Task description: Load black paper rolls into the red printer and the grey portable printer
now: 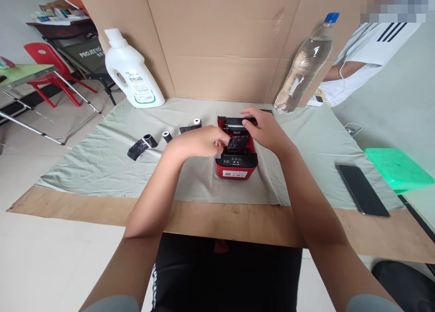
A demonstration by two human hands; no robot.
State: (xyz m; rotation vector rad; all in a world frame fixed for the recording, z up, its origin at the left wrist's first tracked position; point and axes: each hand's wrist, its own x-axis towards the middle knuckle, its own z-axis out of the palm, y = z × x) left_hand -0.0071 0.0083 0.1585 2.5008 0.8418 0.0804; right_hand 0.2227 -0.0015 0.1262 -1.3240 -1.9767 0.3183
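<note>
A red and black label printer [236, 171] stands on the cloth with its lid up and its inside showing. In its bay lies a roll in shiny black wrap [238, 143]. My left hand [204, 142] reaches over from the left, fingers closed at the left end of this roll; the fingertips are partly hidden. My right hand [263, 128] is at the printer's back right, thumb and fingers on the raised lid [234, 121]. Left of the printer lie small white-ended rolls [166, 136] and a black wrapped roll [141, 146].
A white detergent bottle [134, 76] and a water-filled bottle [307, 67] stand before the cardboard [224, 76]. A phone [362, 189] lies at the right on the cloth. A green stool [397, 167] is beyond the table's right edge. Another person's sleeve [384, 45] shows behind.
</note>
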